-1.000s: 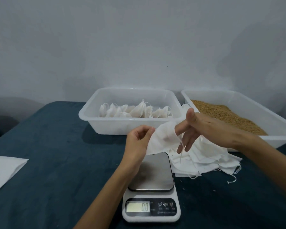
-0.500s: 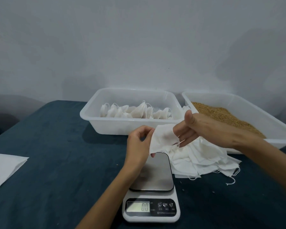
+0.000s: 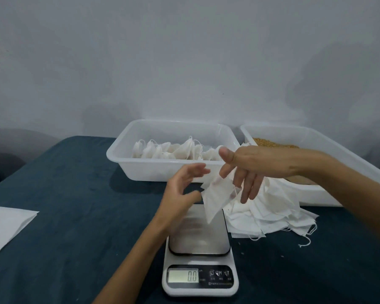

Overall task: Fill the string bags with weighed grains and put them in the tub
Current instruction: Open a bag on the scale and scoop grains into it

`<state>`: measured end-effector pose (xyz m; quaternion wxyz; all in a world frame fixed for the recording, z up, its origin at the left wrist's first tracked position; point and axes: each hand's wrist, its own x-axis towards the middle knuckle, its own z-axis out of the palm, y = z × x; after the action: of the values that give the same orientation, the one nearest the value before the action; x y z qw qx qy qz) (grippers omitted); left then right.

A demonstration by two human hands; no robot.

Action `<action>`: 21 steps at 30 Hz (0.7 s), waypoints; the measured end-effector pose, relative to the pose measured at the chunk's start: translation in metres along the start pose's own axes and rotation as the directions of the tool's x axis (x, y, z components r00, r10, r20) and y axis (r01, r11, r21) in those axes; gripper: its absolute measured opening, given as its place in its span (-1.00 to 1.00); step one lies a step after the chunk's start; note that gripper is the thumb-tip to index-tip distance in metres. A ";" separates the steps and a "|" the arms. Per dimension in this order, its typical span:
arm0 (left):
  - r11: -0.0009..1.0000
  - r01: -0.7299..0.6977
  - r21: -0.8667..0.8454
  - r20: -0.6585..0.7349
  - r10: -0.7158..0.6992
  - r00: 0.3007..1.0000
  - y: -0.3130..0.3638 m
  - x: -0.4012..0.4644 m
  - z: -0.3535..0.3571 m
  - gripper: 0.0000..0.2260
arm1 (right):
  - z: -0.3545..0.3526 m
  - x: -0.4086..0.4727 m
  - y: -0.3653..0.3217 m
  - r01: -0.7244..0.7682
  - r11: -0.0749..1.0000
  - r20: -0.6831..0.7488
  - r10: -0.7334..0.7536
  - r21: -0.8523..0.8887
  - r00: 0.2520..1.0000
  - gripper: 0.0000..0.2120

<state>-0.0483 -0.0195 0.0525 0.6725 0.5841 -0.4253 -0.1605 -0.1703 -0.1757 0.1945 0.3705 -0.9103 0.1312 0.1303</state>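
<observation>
- We have one empty string bag (image 3: 217, 197) in the air over the scale (image 3: 199, 249), between both hands, in front of the tub (image 3: 154, 170) of filled bags.
- Right hand (image 3: 250, 170): fingers spread and pointing down, index and thumb side seem to pinch the bag's top edge. Blurred, so we can't confirm the exact contact.
- Left hand (image 3: 182, 189): fingers loosely curled, at the bag's left edge; we can't tell if it grips or only touches.
- Bag hangs with its long axis near vertical, tilted, lower corner pointing down-left toward the scale plate; mouth presumably at top, by the right hand.
- Handling, our judgement: thin, limp, very light fabric with no stiffness. Take it at the mouth hem, one hand each side, to open it.
- Spare bags (image 3: 270, 216) are piled on the desk (image 3: 75, 216), just right of the scale. Grain tray (image 3: 329, 150) is behind them. Scale reads 0.0.
</observation>
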 end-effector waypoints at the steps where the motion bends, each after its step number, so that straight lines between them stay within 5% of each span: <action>1: 0.998 0.031 -0.046 0.117 -0.026 0.993 0.000 -0.003 -0.002 -0.35 | 0.000 0.003 -0.004 -0.016 1.000 0.016 0.016 -0.026 1.000 -0.06; 4: 0.993 0.105 0.048 0.255 -0.114 0.960 -0.005 -0.010 0.004 -0.28 | 0.003 0.011 -0.018 -0.028 0.995 0.080 0.035 -0.095 0.996 0.01; 12: 0.980 0.136 0.143 0.232 -0.166 0.958 -0.007 -0.014 0.012 -0.33 | 0.014 0.024 -0.033 0.016 0.982 0.173 0.017 -0.189 0.985 0.02; 21: 0.989 0.146 0.037 0.178 -0.150 0.973 -0.006 -0.013 0.014 -0.47 | 0.011 0.022 -0.033 -0.019 0.966 0.158 0.062 -0.259 0.985 -0.01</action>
<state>-0.0644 -0.0208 0.0419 0.6106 0.6051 -0.4414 -0.2573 -0.1401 -0.1483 0.2000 0.2565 -0.9337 0.1009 0.2286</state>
